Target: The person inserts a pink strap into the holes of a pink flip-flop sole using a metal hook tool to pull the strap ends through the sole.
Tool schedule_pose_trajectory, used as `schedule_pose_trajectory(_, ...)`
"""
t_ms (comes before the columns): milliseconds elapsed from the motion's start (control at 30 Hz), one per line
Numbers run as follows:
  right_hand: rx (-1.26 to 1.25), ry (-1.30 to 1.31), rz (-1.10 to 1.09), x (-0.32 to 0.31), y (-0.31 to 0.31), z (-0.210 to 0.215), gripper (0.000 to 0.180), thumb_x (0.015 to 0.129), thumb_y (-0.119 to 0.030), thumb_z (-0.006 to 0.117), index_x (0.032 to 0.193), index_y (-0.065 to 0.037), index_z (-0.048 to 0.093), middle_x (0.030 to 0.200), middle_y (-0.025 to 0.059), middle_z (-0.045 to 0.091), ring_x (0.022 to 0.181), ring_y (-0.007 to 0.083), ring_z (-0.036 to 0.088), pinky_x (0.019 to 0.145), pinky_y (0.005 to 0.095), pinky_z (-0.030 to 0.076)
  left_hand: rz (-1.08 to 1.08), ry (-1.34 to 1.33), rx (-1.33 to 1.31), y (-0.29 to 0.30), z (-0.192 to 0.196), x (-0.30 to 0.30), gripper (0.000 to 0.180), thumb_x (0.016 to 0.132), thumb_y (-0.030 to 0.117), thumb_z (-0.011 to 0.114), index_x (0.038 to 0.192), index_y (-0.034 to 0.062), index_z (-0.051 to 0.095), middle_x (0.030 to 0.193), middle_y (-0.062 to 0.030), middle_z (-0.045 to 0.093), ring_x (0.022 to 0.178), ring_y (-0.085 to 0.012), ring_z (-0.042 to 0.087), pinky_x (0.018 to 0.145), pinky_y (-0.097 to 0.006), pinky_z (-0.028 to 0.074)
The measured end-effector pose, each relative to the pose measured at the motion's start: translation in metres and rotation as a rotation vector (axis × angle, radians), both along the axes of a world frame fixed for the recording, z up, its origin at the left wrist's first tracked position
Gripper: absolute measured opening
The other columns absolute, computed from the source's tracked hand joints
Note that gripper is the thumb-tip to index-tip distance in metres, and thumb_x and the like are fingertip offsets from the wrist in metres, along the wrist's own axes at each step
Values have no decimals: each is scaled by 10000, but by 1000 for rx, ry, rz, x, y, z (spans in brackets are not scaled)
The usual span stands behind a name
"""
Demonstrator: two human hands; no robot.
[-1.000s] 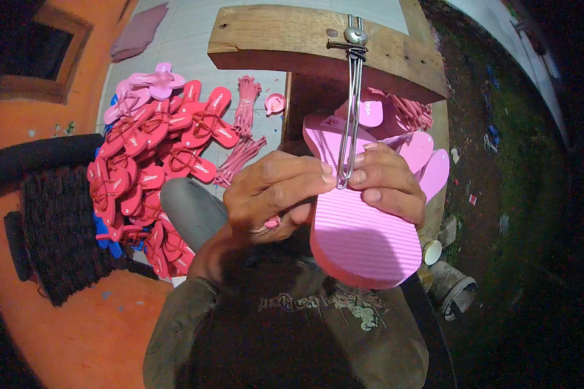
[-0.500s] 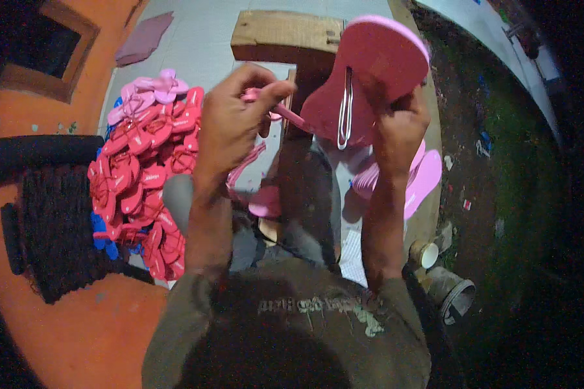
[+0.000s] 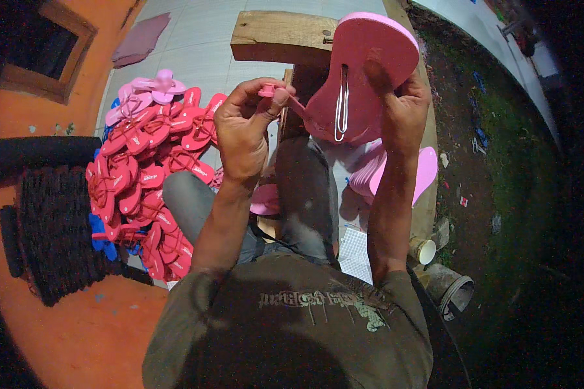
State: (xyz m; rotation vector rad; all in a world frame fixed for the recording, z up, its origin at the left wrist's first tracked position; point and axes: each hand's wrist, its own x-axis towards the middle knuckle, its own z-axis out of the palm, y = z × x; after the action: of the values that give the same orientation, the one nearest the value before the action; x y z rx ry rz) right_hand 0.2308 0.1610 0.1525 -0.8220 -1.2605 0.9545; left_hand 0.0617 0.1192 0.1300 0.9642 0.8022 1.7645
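My right hand (image 3: 405,120) grips a pink flip-flop sole (image 3: 377,48) by its right side, raised above my knees, thumb on its broad face. A long, narrow loop of shiny metal wire (image 3: 341,113) lies along the sole's face, its upper end at a dark slit. My left hand (image 3: 245,133) pinches a pink rubber strap (image 3: 296,106) between thumb and fingers, near the strap's round knob end. From there the strap runs to the sole's lower left edge, where the join is hard to make out.
Red flip-flops (image 3: 139,175) are heaped at left, with pink ones (image 3: 164,84) on top and blue ones beneath. A thick wooden block (image 3: 282,35) stands ahead. Stacked pink soles (image 3: 425,172) lie by my right forearm, and a bucket (image 3: 457,295) lies at lower right.
The sole has shifted slightly left in my right hand. My left hand has moved a little right and down, and the strap's knob end now shows more plainly above its fingers.
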Motion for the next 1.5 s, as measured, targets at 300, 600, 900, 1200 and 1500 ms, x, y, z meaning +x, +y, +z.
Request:
schedule_pose_trajectory(300, -47, 71, 85, 0, -3, 8, 267, 756, -102, 619, 989, 7, 546, 922, 64, 593, 812, 114, 551, 721, 239, 430, 98, 586, 408, -10, 10, 11, 167, 787, 142, 571, 772, -23, 545, 704, -70, 545, 631, -164, 493, 565, -264, 390)
schedule_pose_trajectory(600, -86, 18, 45, -3, -2, 16, 266, 731, -174, 658, 933, -17, 584, 868, 41, 605, 759, 92, 553, 677, 227, 435, -340, 728, 575, 10, -1, 3, 318, 850, 255, 455, 659, 1, 463, 610, -87, 420, 562, -228, 413, 510, -324, 336)
schedule_pose_trajectory(900, -97, 23, 99, 5, 2, 5, 259, 730, -163, 654, 936, -18, 593, 854, 31, 613, 752, 91, 552, 671, 228, 426, -250, 493, 317, 4, -57, 11, 204, 857, 119, 420, 727, -2, 520, 621, -71, 499, 587, -160, 482, 533, -282, 383)
schedule_pose_trajectory(1200, -51, -25, 93, -6, 0, 13, 232, 742, -154, 642, 925, -20, 597, 839, 24, 611, 718, 89, 545, 642, 232, 423, -432, 482, 365, 0, -16, 7, 337, 862, 278, 437, 691, -11, 457, 603, -31, 375, 560, -120, 366, 531, -232, 311)
schedule_pose_trajectory(1500, -134, -92, 121, -2, -6, 21, 265, 737, -206, 642, 912, -11, 598, 822, 34, 609, 719, 106, 553, 648, 245, 427, -779, 53, -121, 6, -25, 5, 178, 835, 190, 493, 783, 28, 543, 689, -10, 512, 592, -88, 462, 547, -209, 383)
